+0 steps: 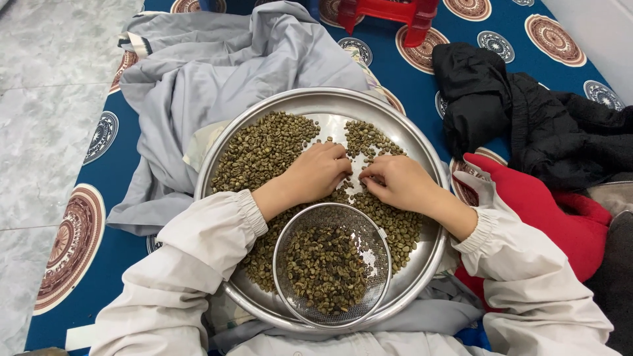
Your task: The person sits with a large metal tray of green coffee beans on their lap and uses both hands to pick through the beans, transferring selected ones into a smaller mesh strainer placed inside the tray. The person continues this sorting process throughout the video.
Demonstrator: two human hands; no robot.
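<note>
Both hands lie palm down on the green coffee beans (264,148) in the big round metal tray (422,142), with the fingers curled inward. The left hand (316,173) and the right hand (397,182) are near the middle of the tray, fingertips turned toward each other and close together over a small bare patch of metal. The fingers are half bent and press on the beans; I cannot tell if any bean is pinched between them.

Most of the beans are heaped toward the far left edge of the tray, and a thinner layer goes across the middle to the right edge. At the near edge a round wire-mesh sieve (331,265) sits inside the tray, holding its own pile of beans. Both arms are in pale cream sleeves (191,264) with gathered cuffs.

Under the tray lies a crumpled grey cloth (217,72), spread out to the far left. All this is on a dark blue mat (99,264) with round brown and white medallions. Beside the left edge of the mat is a grey marble-like floor (46,86). At the far edge stands a red plastic stool (389,13). To the right lie a black jacket (527,118) and a red garment (547,204).
</note>
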